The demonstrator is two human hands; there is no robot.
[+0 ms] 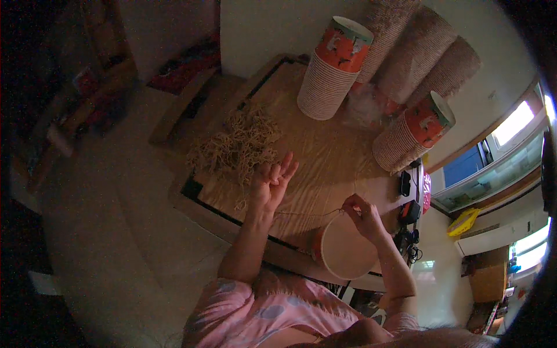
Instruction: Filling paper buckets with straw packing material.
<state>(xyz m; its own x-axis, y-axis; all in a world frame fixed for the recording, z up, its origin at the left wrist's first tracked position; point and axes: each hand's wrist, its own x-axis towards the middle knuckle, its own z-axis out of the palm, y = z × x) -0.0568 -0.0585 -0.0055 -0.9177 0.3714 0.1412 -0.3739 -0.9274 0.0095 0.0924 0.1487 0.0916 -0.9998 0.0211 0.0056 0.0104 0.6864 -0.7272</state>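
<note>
Nearest the body, a red-sided tub (348, 249) sat at the near edge of the wooden table (325, 168), its pale round end facing up. Just above its rim, the right hand (364, 214) pinched a thin cord (307, 214) between thumb and fingers; the strand ran left toward the other wrist. The left hand (272, 182) was raised, some fingers bent, others extended; whether it gripped anything, could not tell. Beyond lay a tangled cord heap (241, 139). Farther off: two stacks of tubs (328, 87).
</note>
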